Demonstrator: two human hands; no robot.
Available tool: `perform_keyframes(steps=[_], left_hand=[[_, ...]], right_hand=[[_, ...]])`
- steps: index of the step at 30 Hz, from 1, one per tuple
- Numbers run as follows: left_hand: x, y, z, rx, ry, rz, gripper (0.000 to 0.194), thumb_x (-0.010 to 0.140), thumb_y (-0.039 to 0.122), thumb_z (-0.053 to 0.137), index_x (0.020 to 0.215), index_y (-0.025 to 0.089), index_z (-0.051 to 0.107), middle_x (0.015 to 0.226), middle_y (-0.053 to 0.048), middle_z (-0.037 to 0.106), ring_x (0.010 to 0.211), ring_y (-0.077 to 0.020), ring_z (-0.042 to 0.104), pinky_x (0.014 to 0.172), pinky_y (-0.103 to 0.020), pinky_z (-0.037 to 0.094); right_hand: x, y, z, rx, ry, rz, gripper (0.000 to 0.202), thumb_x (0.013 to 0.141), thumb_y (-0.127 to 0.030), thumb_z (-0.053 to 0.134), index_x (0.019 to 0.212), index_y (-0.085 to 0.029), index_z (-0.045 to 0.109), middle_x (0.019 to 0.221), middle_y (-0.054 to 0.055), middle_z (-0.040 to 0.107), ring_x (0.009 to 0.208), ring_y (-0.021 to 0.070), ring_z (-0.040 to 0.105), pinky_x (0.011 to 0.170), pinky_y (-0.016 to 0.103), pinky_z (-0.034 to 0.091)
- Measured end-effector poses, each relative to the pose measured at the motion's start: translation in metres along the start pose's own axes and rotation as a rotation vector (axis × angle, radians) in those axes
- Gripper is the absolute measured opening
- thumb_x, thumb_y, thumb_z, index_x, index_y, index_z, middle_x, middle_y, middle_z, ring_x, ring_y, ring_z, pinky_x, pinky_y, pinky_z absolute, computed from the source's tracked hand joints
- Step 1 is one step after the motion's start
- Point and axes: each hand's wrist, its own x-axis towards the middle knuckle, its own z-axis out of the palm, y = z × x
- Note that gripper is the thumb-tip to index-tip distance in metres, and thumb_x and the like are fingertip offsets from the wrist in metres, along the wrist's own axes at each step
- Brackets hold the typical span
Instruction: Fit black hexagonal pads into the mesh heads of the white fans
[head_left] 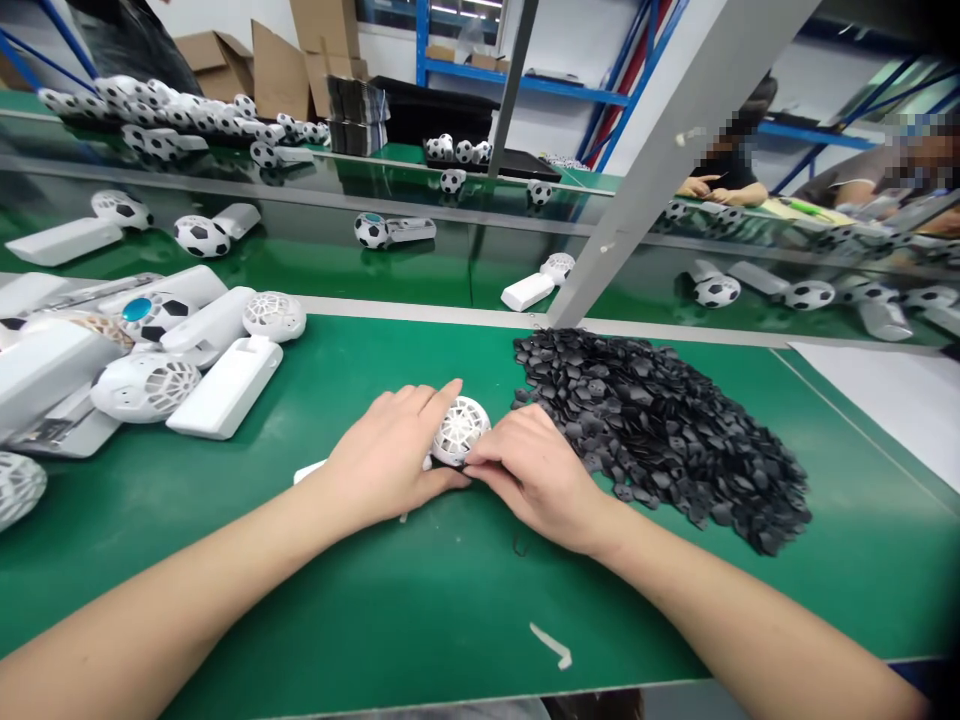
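A white fan with a round slotted head (461, 430) lies on the green table between my hands. My left hand (397, 450) is wrapped over it, fingers behind the head and thumb in front; part of its white handle (308, 471) shows left of my wrist. The fingertips of my right hand (532, 470) are pinched at the lower right edge of the head, by my left thumb tip. Whatever small piece they may hold is hidden. To the right of my right hand spreads a heap of small black pieces (660, 430).
White fans (225, 390) are piled at the left. Behind the table's rail, a green belt (300, 265) carries scattered football-patterned fans. A slanted grey post (645, 170) rises behind the black heap. White paper (885, 400) lies at right; people sit across at upper right.
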Motion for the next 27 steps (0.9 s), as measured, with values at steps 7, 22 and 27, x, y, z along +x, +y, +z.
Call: perform_keyframes(steps=[7,22,27], left_hand=[[0.002,-0.002,-0.004,-0.102,-0.029,-0.012,0.066,0.072,0.054,0.054,0.128,0.023,0.037,0.112,-0.007,0.054,0.094,-0.0251,0.055,0.077,-0.035,0.044],[0.0,-0.002,-0.002,-0.121,-0.004,-0.04,0.062,0.071,0.044,0.059,0.125,0.024,0.038,0.118,-0.005,0.053,0.1,-0.0258,0.054,0.081,-0.038,0.044],[0.0,-0.007,-0.004,-0.099,-0.002,0.025,0.051,0.071,0.024,0.055,0.121,0.02,0.042,0.115,-0.006,0.054,0.103,-0.0244,0.048,0.087,-0.037,0.039]], right_hand=[[-0.001,0.006,0.004,0.117,0.087,0.177,0.029,0.079,-0.032,0.06,0.103,-0.02,0.048,0.113,0.01,0.053,0.107,0.0231,0.048,0.088,0.04,0.04],[0.005,0.018,-0.011,0.286,-0.03,0.344,0.02,0.08,-0.027,0.06,0.097,-0.019,0.055,0.099,0.004,0.059,0.09,0.0162,0.055,0.075,0.029,0.046],[-0.004,0.029,-0.022,0.081,-0.252,0.477,0.011,0.073,-0.024,0.067,0.082,-0.019,0.064,0.082,0.002,0.055,0.071,0.0126,0.053,0.066,0.025,0.044]])
